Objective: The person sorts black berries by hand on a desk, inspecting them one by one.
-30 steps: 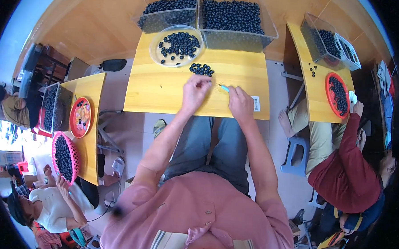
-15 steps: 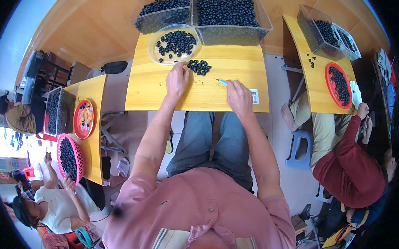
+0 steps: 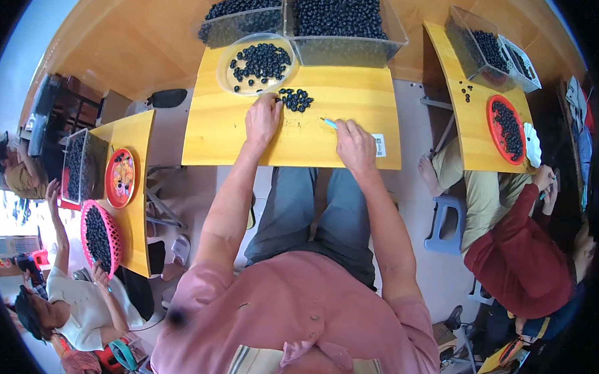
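Note:
A small pile of round black beads [image 3: 296,100] lies on the yellow wooden table [image 3: 208,136] in front of me. At the pile's left edge, my left hand [image 3: 263,120] has its fingertips drawn together; whatever they pinch is too small to make out. My right hand [image 3: 356,148] is closed around a thin tool with a light-blue handle [image 3: 330,123], its tip pointing left toward the pile. Dark crumbs are scattered between the two hands. Just beyond my left hand, a clear round tub [image 3: 232,82] holds more beads.
Two clear bins stand at the table's far edge, the larger one [image 3: 345,53] full of beads. A white label [image 3: 379,145] lies right of my right hand. At the left table, a person sits by a pink basket [image 3: 115,236]; another person sits at right, near a red tray [image 3: 494,129].
The whole view has shifted slightly. My hands keep nearly the same places by the pile. At left, the seated person's arm has risen.

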Demonstrator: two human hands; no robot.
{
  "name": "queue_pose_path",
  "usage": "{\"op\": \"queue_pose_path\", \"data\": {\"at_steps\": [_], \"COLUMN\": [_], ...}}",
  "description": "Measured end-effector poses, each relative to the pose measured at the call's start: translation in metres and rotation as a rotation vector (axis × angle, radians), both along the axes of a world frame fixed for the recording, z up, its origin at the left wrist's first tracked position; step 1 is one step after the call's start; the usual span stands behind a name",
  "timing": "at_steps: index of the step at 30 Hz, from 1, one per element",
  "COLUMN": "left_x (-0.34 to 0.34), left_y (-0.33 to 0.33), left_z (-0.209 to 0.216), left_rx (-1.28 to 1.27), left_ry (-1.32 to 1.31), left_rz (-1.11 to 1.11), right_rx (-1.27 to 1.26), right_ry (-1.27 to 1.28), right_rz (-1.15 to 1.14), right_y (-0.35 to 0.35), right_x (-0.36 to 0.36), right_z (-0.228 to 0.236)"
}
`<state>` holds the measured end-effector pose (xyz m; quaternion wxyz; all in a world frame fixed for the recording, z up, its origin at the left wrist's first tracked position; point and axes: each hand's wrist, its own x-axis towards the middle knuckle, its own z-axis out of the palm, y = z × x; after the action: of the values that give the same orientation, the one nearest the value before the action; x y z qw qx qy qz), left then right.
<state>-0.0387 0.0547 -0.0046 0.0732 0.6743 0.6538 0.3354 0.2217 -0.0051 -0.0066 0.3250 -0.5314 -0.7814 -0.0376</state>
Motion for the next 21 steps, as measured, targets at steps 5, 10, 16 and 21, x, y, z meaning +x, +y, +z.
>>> {"op": "queue_pose_path", "data": {"at_steps": [5, 10, 16, 21], "left_x": [-0.002, 0.007, 0.038, 0.075], "left_y": [-0.002, -0.009, -0.037, -0.05], "left_z": [0.0, 0.009, 0.007, -0.003], "left_rx": [-0.015, -0.004, 0.005, -0.039], "left_ry": [-0.027, -0.226, -0.64, -0.661], "left_rz": [0.062, 0.125, -0.03, -0.089], "right_rx": [0.025, 0.011, -0.015, 0.012], "right_ry": [0.03, 0.027, -0.017, -0.013], "right_rz": [0.009, 0.004, -0.016, -0.013], "right_y": [0.002, 0.003, 0.0, 0.0], "right_x": [-0.003, 0.003, -0.001, -0.002], "right_z": [-0.002, -0.007, 0.0, -0.003]}}
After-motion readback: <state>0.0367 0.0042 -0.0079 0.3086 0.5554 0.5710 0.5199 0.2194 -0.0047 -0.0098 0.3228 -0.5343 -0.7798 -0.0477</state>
